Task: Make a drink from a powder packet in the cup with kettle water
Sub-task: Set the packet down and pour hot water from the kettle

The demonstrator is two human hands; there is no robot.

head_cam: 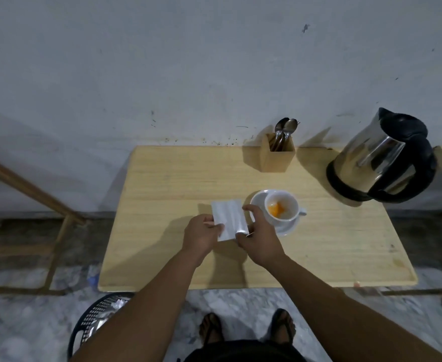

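Silvery and flat, the powder packet point(230, 219) is held above the pale wooden table point(162, 184) between both hands, just left of the cup. The left hand point(201, 235) pinches its lower left edge with thumb and fingers closed on it; the right hand point(260, 237) grips its right side, thumb near the bottom corner and a fingertip at the upper edge. The white cup point(282, 207) sits on a white saucer point(290, 227) just beside the right hand, with orange powder point(277, 209) lying in its bottom. A steel electric kettle point(379, 156) with a black handle and base stands at the table's far right, well apart from the cup. A wooden holder point(277, 158) with spoons point(285, 129) stands by the wall. A dark plastic basket point(97, 322) sits on the floor under the table's near left corner
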